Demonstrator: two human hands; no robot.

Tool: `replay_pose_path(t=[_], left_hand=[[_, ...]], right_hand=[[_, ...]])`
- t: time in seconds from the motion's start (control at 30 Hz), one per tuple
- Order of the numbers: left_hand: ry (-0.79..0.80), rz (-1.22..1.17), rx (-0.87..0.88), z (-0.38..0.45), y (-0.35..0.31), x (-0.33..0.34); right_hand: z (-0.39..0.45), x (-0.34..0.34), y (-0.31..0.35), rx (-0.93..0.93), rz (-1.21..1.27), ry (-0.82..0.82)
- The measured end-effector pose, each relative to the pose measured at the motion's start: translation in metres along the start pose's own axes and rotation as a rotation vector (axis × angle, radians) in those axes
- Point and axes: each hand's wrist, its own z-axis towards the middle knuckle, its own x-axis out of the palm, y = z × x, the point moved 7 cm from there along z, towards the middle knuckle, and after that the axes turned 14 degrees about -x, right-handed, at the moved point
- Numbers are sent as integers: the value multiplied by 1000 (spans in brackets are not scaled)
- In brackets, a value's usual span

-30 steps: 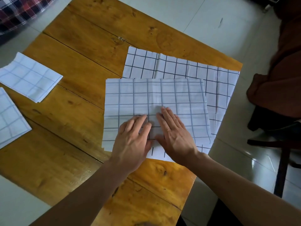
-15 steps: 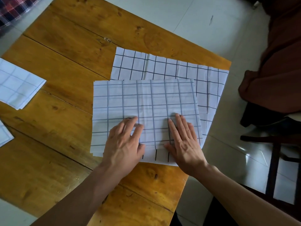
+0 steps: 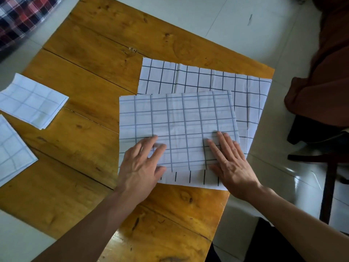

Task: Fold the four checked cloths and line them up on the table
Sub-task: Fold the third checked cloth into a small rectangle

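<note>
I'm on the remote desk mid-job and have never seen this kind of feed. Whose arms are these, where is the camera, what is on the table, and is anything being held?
There is no machine here: the arms belong to a person, and the single camera sits on their head, looking forward and down, so you see roughly what they see.

The left hand and right hand both lie flat, fingers straight, pressing on a half-folded checked cloth near the right end of the wooden table. Nothing is gripped; they only press. Under it, sticking out at the far side and the right, lies a flat checked cloth with darker lines, which appears unfolded.

At the left edge are two small folded cloths, one farther away and one nearer, partly cut off by the picture.

Beside the table, on the right, brown fabric hangs over what seems to be a chair.
</note>
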Motion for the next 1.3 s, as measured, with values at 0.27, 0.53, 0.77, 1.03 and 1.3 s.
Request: replay_pose_path(t=[0.27,0.53,0.77,1.03,1.3], left_hand=[[-16,55,-6,-12,29,6],[-28,7,-2,-12,29,4],[-67,19,-84,-32,63,3],[-44,20,-126,-37,76,0],[-28,19,-109,-35,73,-5]], right_hand=[[2,-7,29,88,72,-107],[47,-4,82,-43,207,-175],[32,1,64,-6,167,-168],[-3,-4,23,94,154,-173],[-35,-12,-19,250,151,-205]])
